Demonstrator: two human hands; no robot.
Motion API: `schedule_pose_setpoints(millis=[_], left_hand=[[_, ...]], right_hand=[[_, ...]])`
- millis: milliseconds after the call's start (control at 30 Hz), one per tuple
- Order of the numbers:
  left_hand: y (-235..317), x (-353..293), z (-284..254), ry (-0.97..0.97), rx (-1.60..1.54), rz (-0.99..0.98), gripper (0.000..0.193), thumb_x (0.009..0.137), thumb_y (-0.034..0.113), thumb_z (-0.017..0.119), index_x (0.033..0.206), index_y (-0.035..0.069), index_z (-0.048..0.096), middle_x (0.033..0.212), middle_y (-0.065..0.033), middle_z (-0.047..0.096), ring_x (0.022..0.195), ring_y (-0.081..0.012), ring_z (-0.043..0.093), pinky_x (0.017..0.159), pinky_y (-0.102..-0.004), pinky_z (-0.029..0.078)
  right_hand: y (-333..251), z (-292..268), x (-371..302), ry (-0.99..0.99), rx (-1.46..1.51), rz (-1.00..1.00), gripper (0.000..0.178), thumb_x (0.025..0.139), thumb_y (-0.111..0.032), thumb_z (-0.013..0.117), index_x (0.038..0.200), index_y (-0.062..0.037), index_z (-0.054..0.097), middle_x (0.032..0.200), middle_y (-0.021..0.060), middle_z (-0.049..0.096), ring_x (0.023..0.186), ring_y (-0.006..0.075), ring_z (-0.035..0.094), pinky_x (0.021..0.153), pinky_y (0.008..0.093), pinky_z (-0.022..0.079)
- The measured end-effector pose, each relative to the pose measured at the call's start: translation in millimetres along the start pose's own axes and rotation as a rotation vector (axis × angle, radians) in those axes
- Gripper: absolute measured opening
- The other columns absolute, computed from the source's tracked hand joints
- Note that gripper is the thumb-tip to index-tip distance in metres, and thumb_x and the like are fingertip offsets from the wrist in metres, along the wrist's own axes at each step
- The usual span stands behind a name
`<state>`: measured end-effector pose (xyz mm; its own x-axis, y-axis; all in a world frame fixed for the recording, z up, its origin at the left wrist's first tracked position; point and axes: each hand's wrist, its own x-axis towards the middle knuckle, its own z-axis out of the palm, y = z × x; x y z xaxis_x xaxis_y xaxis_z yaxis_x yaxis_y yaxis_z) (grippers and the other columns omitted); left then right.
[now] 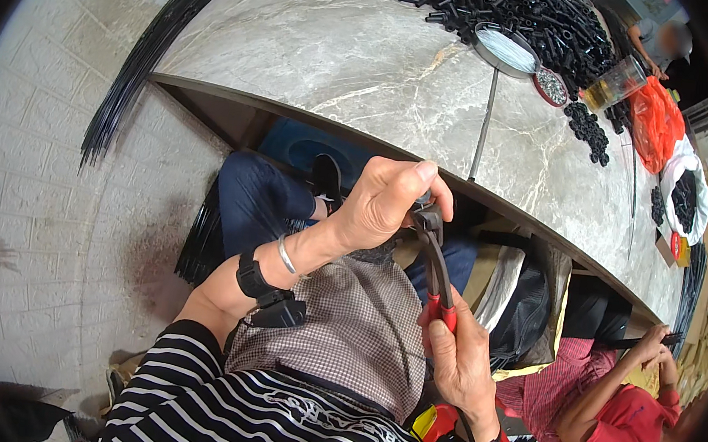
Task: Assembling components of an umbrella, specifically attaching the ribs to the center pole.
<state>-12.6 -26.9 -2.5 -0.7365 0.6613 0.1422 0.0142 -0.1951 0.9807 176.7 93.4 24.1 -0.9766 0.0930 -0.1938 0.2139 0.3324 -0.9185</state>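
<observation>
My right hand [465, 351] is closed around the red-gripped handles of dark metal pliers [437, 261], held over my lap below the table edge. The head of the pliers points up toward my left hand [381, 202]. That hand is closed at the jaws, thumb and fingers pinched together. A small dark piece seems to be between its fingers, mostly hidden, and I cannot make out its kind. A thin black strand [468, 428] runs down beside my right wrist.
The grey marble-patterned table [344, 58] holds a heap of short black tubes [511, 10], a round dish of pale thin pins [505, 50], a red dish of small metal parts [550, 86] and a glass cup [614, 84]. Long black rods [157, 57] overhang its left end. A co-worker [607, 424] sits at right.
</observation>
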Motion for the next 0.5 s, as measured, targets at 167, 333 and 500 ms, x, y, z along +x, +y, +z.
schedule_pose_setpoints(millis=[167, 333, 500], left_hand=[[-4.2, 1.0, 2.2, -0.022, 0.064, 0.045, 0.055, 0.094, 0.035, 0.033, 0.07, -0.002, 0.066, 0.06, -0.0044, 0.061, 0.051, -0.0073, 0.048, 0.049, -0.0242, 0.038], [-8.6, 2.3, -0.2, 0.013, -0.003, 0.05, 0.054, 0.097, 0.032, 0.03, 0.077, -0.004, 0.066, 0.053, 0.0006, 0.05, 0.046, -0.005, 0.04, 0.045, -0.0221, 0.032], [-13.8, 20.6, -13.5, -0.064, -0.243, 0.086, 0.054, 0.1, 0.045, 0.032, 0.114, -0.005, 0.046, 0.053, 0.0067, 0.028, 0.046, -0.0033, 0.025, 0.044, -0.0205, 0.021]], right_hand=[[-8.7, -2.2, 0.8, 0.052, -0.167, 0.025, 0.031, 0.095, -0.015, 0.049, 0.118, 0.0055, 0.048, 0.077, 0.0157, 0.06, 0.064, 0.0238, 0.061, 0.061, 0.0344, 0.048], [3.7, -5.4, 4.0, -0.083, 0.001, 0.183, 0.029, 0.096, -0.018, 0.048, 0.11, 0.0069, 0.05, 0.076, 0.0156, 0.059, 0.056, 0.022, 0.06, 0.053, 0.0341, 0.046], [-0.1, -24.8, 7.7, -0.05, 0.355, 0.275, 0.031, 0.097, -0.02, 0.046, 0.111, 0.007, 0.052, 0.081, 0.0111, 0.06, 0.061, 0.0162, 0.059, 0.057, 0.0305, 0.047]])
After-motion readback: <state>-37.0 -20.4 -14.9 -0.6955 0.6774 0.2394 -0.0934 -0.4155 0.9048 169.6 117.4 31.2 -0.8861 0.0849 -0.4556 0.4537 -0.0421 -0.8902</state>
